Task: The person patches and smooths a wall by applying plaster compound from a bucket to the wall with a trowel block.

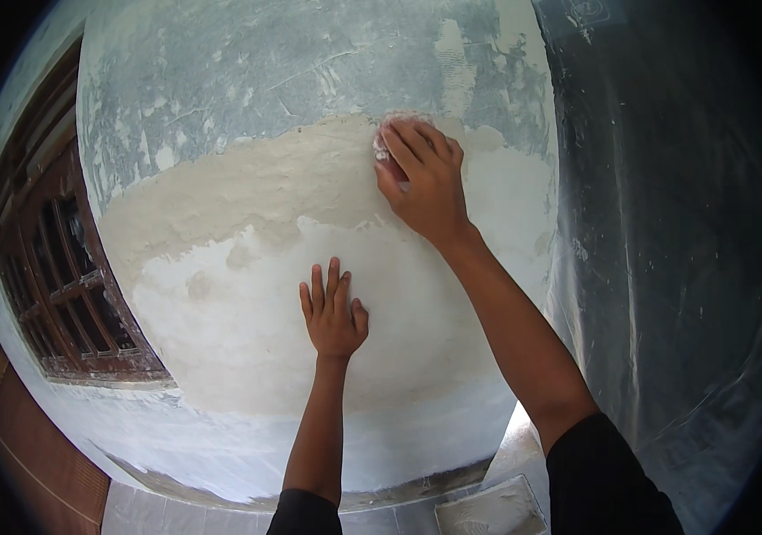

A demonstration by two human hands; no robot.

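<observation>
A wall [247, 357] fills the middle of the view, white and smooth in its lower part, beige and damp-looking in a band above. Over that band the surface is rough blue-grey with white patches. My right hand [430, 183] is raised high on the wall, its fingers wrapped round a reddish pad or sponge [383, 147] smeared with white paste. The pad presses on the wall at the upper edge of the beige band, and much of it is hidden by the hand. Lower and to the left, my left hand [334, 312] lies flat on the white part, fingers spread, holding nothing.
A brown wooden window [64, 267] with a grille is set in the wall at the left. Dark sheeting [666, 223] hangs on the right side. On the tiled floor [158, 515] stands a shallow tray [481, 493] with greyish-white paste, near my right sleeve.
</observation>
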